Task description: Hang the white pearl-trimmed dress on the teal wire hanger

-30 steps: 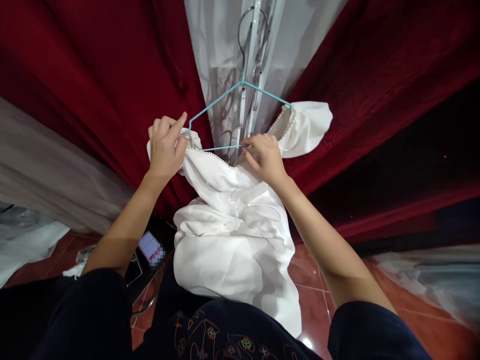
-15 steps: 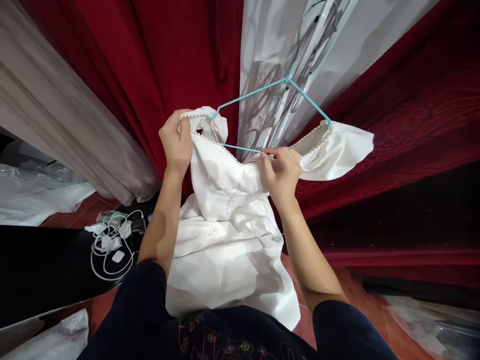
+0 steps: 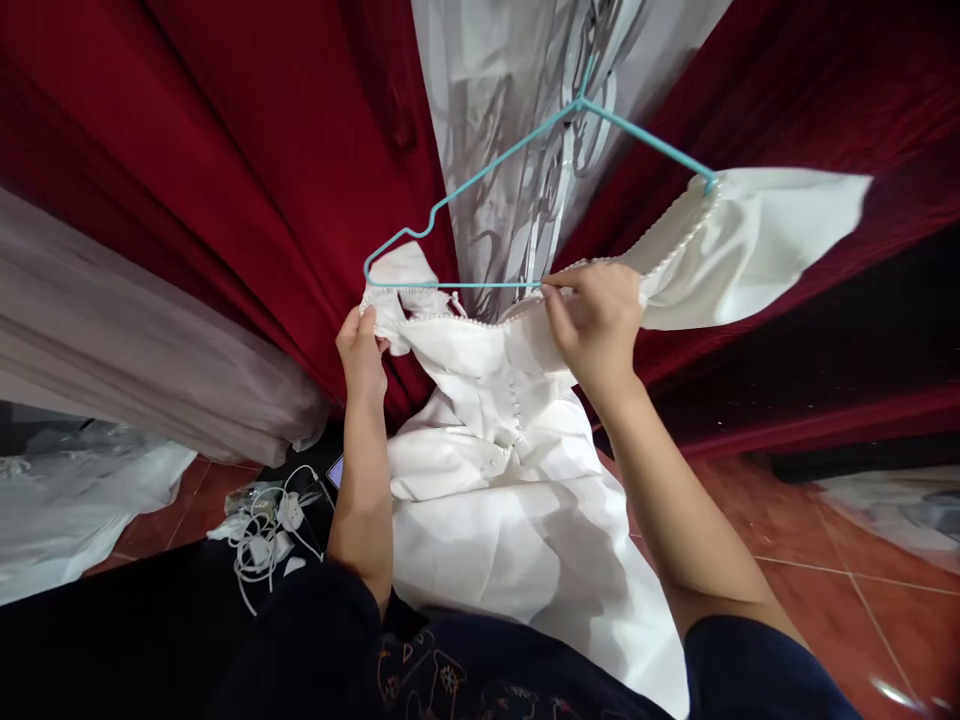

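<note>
A white satin dress (image 3: 495,470) with a pearl-beaded neckline hangs from a teal wire hanger (image 3: 480,180). My left hand (image 3: 363,352) is closed on the dress's left shoulder, just below the hanger's left end. My right hand (image 3: 594,322) pinches the beaded neckline together with the hanger's bottom wire near its middle. The dress's right sleeve (image 3: 757,245) sits over the hanger's right end and flares out to the right. The skirt drops down toward my lap.
Dark red velvet curtains (image 3: 210,170) hang on both sides, with a white sheer panel (image 3: 510,90) and other hangers behind. A grey drape (image 3: 127,350) is at left. White chargers and cables (image 3: 262,530) and a phone lie on the red tiled floor (image 3: 825,540).
The hanger has risen and tilted up to the right. The left shoulder has slipped below the hanger's left end, and my left hand dropped lower with it. My right hand stayed on the neckline.
</note>
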`<act>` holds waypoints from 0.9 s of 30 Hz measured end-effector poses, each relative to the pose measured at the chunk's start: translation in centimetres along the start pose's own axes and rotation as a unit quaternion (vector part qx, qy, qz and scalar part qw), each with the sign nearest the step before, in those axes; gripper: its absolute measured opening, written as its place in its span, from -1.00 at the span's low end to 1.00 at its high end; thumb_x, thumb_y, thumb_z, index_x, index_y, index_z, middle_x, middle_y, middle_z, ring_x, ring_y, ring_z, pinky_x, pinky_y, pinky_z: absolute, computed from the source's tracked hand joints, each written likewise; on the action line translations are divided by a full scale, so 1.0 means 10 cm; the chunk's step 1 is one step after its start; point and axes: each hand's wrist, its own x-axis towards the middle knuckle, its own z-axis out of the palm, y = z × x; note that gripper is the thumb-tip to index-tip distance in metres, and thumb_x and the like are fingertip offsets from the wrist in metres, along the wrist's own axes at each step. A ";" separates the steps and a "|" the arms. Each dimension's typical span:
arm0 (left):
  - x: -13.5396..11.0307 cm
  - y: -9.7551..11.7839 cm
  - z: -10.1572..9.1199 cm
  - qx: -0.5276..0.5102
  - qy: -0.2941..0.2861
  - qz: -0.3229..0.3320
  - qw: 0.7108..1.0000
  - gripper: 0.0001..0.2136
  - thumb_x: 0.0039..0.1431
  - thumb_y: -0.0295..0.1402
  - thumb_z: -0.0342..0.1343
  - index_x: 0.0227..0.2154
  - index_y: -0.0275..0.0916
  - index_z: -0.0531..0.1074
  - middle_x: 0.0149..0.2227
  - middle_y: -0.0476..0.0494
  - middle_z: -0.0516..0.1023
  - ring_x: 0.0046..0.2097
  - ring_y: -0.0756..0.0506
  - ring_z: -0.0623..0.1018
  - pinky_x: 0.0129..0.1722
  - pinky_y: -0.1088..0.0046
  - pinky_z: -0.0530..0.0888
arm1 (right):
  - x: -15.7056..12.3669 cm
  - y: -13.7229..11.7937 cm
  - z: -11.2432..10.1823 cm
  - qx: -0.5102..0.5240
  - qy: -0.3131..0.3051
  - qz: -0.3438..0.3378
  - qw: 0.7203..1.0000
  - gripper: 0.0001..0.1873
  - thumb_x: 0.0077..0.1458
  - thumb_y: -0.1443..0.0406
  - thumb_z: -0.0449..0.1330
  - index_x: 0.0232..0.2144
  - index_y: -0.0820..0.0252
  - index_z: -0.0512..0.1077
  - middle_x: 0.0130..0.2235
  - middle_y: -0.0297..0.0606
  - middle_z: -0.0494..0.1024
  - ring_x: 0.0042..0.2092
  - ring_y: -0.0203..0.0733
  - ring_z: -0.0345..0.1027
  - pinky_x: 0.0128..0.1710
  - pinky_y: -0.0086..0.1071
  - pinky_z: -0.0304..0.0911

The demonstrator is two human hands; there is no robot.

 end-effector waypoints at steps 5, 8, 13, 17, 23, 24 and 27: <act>-0.35 -0.04 0.02 -0.081 0.063 -0.094 0.990 -0.65 -0.13 -0.26 0.51 -0.32 -0.23 0.50 -0.36 0.01 0.58 -0.38 0.06 0.54 -0.31 0.60 0.50 | 0.01 -0.09 -0.04 0.031 0.023 -0.039 0.999 -0.88 0.40 0.26 0.19 -0.20 0.13 0.52 -0.26 -0.26 0.62 -0.20 -0.14 0.44 -0.09 -0.19 0.22; -0.64 -0.09 0.13 -0.137 0.069 -0.131 0.979 -0.61 -0.18 -0.33 0.53 -0.34 -0.21 0.44 -0.29 -0.04 0.61 -0.26 -0.02 0.64 -0.13 0.46 0.59 | 0.01 -0.01 -0.10 0.032 0.019 -0.046 0.998 -0.87 0.40 0.26 0.19 -0.20 0.13 0.53 -0.27 -0.26 0.62 -0.20 -0.13 0.44 -0.09 -0.19 0.21; -1.04 -0.08 0.43 -0.175 0.048 -0.147 0.972 -0.65 -0.22 -0.43 0.44 -0.36 -0.24 0.42 -0.32 -0.04 0.59 -0.22 -0.04 0.64 0.01 0.37 0.60 | 0.00 0.10 -0.13 0.051 0.013 -0.048 0.997 -0.87 0.41 0.26 0.19 -0.20 0.13 0.52 -0.25 -0.27 0.62 -0.19 -0.14 0.44 -0.07 -0.19 0.21; -1.13 0.03 0.64 -0.177 0.069 -0.095 0.977 -0.53 -0.17 -0.47 0.41 -0.18 -0.14 0.35 -0.34 0.05 0.58 -0.29 0.02 0.59 -0.17 0.51 0.56 | -0.02 0.04 -0.13 0.055 0.012 -0.040 0.998 -0.86 0.41 0.25 0.18 -0.22 0.13 0.51 -0.26 -0.26 0.61 -0.18 -0.12 0.43 -0.06 -0.18 0.21; -1.15 0.28 0.71 -0.137 -0.039 -0.063 0.988 -0.81 -0.02 -0.48 0.29 -0.29 -0.22 0.57 -0.34 -0.01 0.54 -0.32 0.07 0.51 -0.30 0.65 0.46 | -0.03 -0.07 -0.18 0.060 0.019 -0.036 0.997 -0.86 0.40 0.24 0.19 -0.22 0.13 0.51 -0.26 -0.26 0.61 -0.19 -0.13 0.43 -0.08 -0.18 0.21; -1.17 0.32 0.70 -0.132 -0.052 -0.063 0.988 -0.79 0.01 -0.49 0.28 -0.24 -0.24 0.63 -0.32 -0.04 0.56 -0.32 0.08 0.50 -0.29 0.66 0.46 | -0.03 -0.09 -0.19 0.065 0.016 -0.034 0.997 -0.85 0.40 0.23 0.19 -0.22 0.13 0.51 -0.25 -0.25 0.61 -0.19 -0.12 0.43 -0.08 -0.17 0.21; -1.26 0.45 0.68 -0.129 -0.089 -0.064 0.986 -0.72 0.12 -0.48 0.28 -0.10 -0.21 0.71 -0.22 -0.10 0.62 -0.32 0.07 0.47 -0.25 0.64 0.48 | -0.01 -0.12 -0.21 0.071 0.005 -0.030 0.997 -0.83 0.40 0.19 0.18 -0.24 0.11 0.50 -0.26 -0.25 0.62 -0.20 -0.10 0.44 -0.08 -0.15 0.20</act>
